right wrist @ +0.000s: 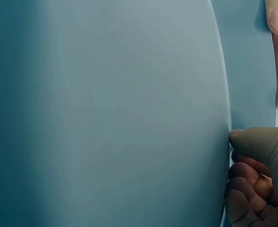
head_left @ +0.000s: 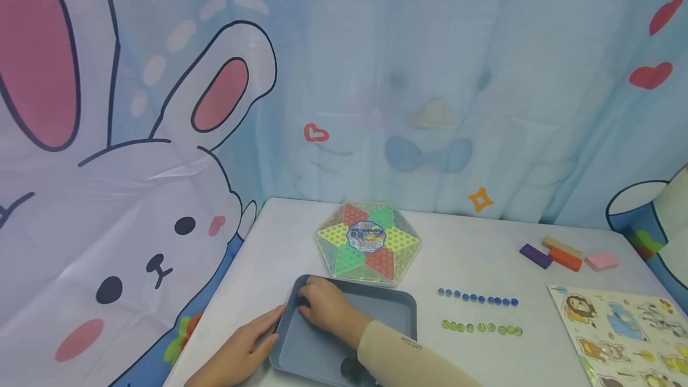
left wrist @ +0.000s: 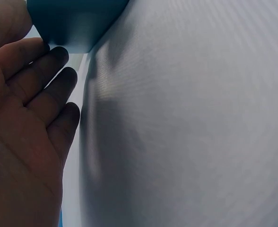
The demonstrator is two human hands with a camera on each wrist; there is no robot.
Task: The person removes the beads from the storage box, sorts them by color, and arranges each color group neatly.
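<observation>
A grey-blue tray lies at the table's front. My right hand reaches into its far left corner, fingers curled. Between thumb and fingers shows a small dark blue bead, mostly hidden. In the right wrist view, the thumb and curled fingers of that hand are low at the tray floor. My left hand rests against the outside of the tray's left wall, its fingers nearly straight. The left wrist view shows its palm and spread fingers beside the tray wall, holding nothing.
Right of the tray lie a row of blue beads and a row of yellow-green beads. A hexagonal star game board stands behind it. Farther right are several coloured blocks and an animal picture board. A printed curtain hangs behind.
</observation>
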